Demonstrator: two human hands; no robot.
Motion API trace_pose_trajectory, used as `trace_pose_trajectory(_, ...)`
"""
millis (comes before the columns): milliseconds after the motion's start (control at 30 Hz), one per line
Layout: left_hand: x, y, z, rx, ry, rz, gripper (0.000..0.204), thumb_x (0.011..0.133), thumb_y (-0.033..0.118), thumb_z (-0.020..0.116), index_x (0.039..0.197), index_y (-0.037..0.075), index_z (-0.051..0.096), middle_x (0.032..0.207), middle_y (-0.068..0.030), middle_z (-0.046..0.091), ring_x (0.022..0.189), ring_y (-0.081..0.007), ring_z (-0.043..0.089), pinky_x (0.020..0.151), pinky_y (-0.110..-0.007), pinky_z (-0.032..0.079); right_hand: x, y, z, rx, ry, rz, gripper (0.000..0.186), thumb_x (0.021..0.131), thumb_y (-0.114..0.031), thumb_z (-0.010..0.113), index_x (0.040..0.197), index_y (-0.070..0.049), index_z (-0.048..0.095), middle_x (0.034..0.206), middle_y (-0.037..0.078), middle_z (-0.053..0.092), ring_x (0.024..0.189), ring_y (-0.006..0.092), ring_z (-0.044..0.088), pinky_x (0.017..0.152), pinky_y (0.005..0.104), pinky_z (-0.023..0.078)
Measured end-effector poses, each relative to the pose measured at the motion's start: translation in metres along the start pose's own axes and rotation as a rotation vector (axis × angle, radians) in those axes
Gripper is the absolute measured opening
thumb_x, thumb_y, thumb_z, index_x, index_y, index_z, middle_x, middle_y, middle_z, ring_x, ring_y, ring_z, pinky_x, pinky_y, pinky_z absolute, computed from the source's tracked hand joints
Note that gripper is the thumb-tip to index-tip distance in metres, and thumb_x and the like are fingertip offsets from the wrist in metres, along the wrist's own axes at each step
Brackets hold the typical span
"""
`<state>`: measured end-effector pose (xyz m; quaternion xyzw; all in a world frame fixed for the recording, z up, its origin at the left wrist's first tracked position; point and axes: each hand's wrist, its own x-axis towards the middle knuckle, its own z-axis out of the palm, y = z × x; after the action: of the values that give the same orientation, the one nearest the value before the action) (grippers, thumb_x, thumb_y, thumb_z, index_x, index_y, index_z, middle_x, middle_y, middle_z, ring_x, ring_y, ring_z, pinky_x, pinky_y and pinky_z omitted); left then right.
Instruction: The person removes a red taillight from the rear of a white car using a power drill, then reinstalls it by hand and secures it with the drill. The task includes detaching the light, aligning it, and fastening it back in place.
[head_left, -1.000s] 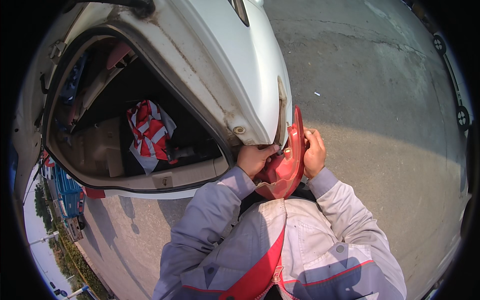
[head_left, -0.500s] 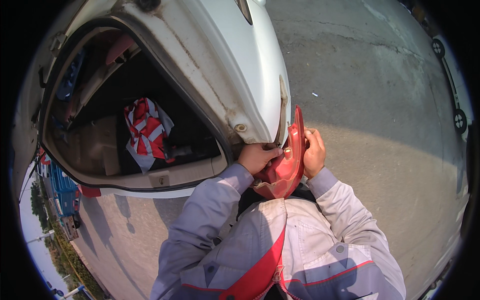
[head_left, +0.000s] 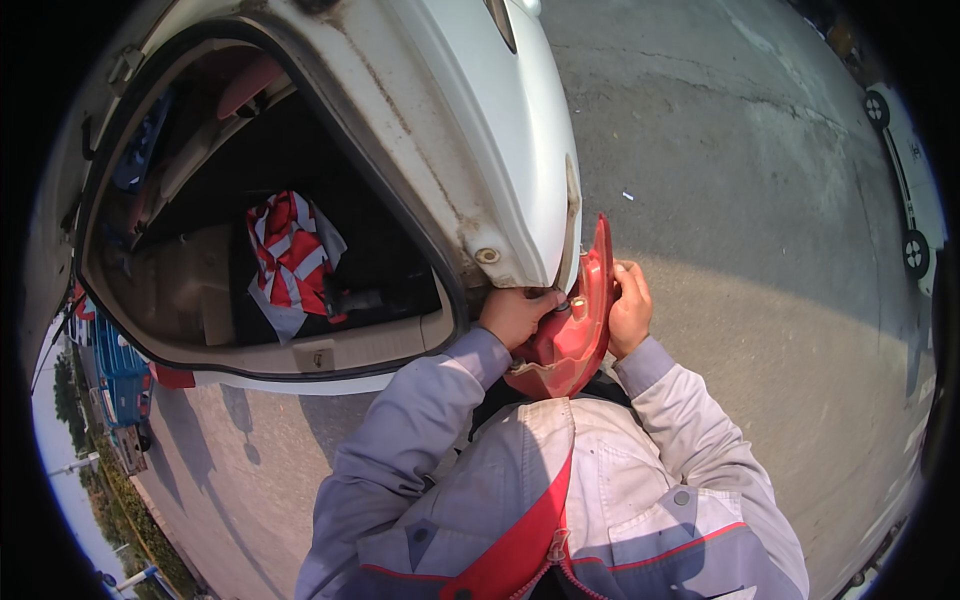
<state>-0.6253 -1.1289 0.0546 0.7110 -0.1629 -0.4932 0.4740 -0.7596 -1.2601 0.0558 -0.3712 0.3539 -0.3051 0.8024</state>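
Observation:
A red car tail light (head_left: 565, 350) is off its place at the rear corner of a white car (head_left: 530, 160), held upright in front of my body. My right hand (head_left: 631, 308) grips its outer edge, thumb and fingers closed on the red lens. At the inner side, my left hand (head_left: 515, 315) is closed in a pinch by the back of the tail light. A small dark part shows at its fingertips, but I cannot make out what it is. A pale socket (head_left: 579, 307) sits on the back of the light, right beside those fingertips.
To the left is the open trunk (head_left: 320, 360), with a red and white striped cloth (head_left: 290, 250) and a dark-handled tool (head_left: 355, 302) inside. Another white car (head_left: 910, 170) stands far right on the concrete ground (head_left: 720, 160). A blue vehicle (head_left: 120, 365) is at the far left.
My left fingertips have shifted slightly along the back of the tail light, and the small dark part shows more clearly. The right hand keeps its grip. The view has turned a little.

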Motion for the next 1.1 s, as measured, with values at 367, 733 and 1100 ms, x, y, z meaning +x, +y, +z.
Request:
trace_pose_trajectory(367, -0.004, 0.003, -0.003, 0.172, -0.016, 0.018, 0.026, 0.096, 0.024, 0.074, 0.109, 0.001, 0.077, 0.077, -0.0048, 0.074, 0.059, -0.0116, 0.063, 0.057, -0.03, 0.05, 0.001, -0.001, 0.003, 0.006, 0.02, -0.004, 0.021, 0.109, -0.018, 0.044, 0.111, -0.004, 0.06, 0.101, 0.005, 0.066, 0.091, 0.0131, 0.063, 0.085, 0.0284, 0.051)
trace_pose_trajectory(733, -0.003, -0.008, -0.001, 0.047, -0.03, 0.238, 0.022, 0.096, 0.018, 0.073, 0.113, 0.005, 0.078, 0.106, -0.0072, 0.079, 0.096, -0.0162, 0.072, 0.09, -0.031, 0.054, -0.001, -0.005, 0.002, -0.01, 0.004, 0.029, 0.023, 0.109, -0.018, 0.044, 0.114, -0.003, 0.061, 0.103, 0.006, 0.067, 0.092, 0.0136, 0.063, 0.086, 0.0281, 0.052)
trace_pose_trajectory(1100, -0.001, -0.014, 0.002, 0.099, -0.003, 0.281, 0.024, 0.096, 0.022, 0.073, 0.113, 0.005, 0.078, 0.102, -0.0107, 0.079, 0.092, -0.0203, 0.074, 0.086, -0.032, 0.055, 0.001, -0.002, -0.001, 0.005, -0.013, 0.016, 0.023, 0.109, -0.018, 0.044, 0.113, -0.003, 0.06, 0.104, 0.005, 0.067, 0.096, 0.0135, 0.063, 0.089, 0.029, 0.051)
